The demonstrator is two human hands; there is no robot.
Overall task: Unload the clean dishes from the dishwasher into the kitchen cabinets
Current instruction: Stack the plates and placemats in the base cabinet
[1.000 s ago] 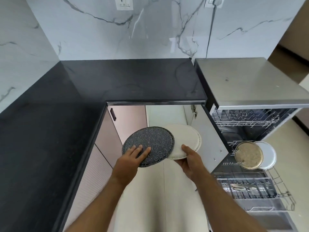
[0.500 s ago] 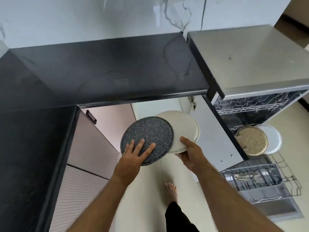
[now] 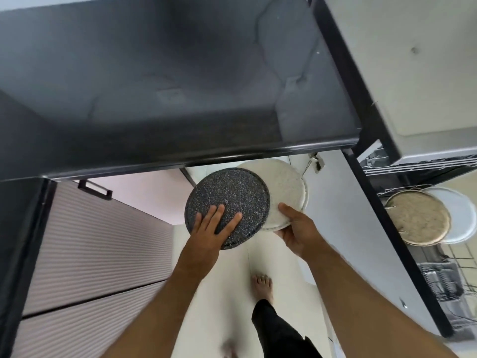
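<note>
Both plates have come closer under the counter edge than a moment ago. The left hand [image 3: 210, 229] holds the dark speckled plate [image 3: 227, 206], fingers spread flat on top; the right hand [image 3: 296, 229] pinches the white plate [image 3: 284, 187], overlapped by it. Further right, two plates [image 3: 423, 218] stand in the dishwasher rack [image 3: 459, 262].

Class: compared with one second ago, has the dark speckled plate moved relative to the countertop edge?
Yes. The dark speckled plate now sits closer to the countertop edge, almost beneath it, heading toward the cabinet opening.
</note>
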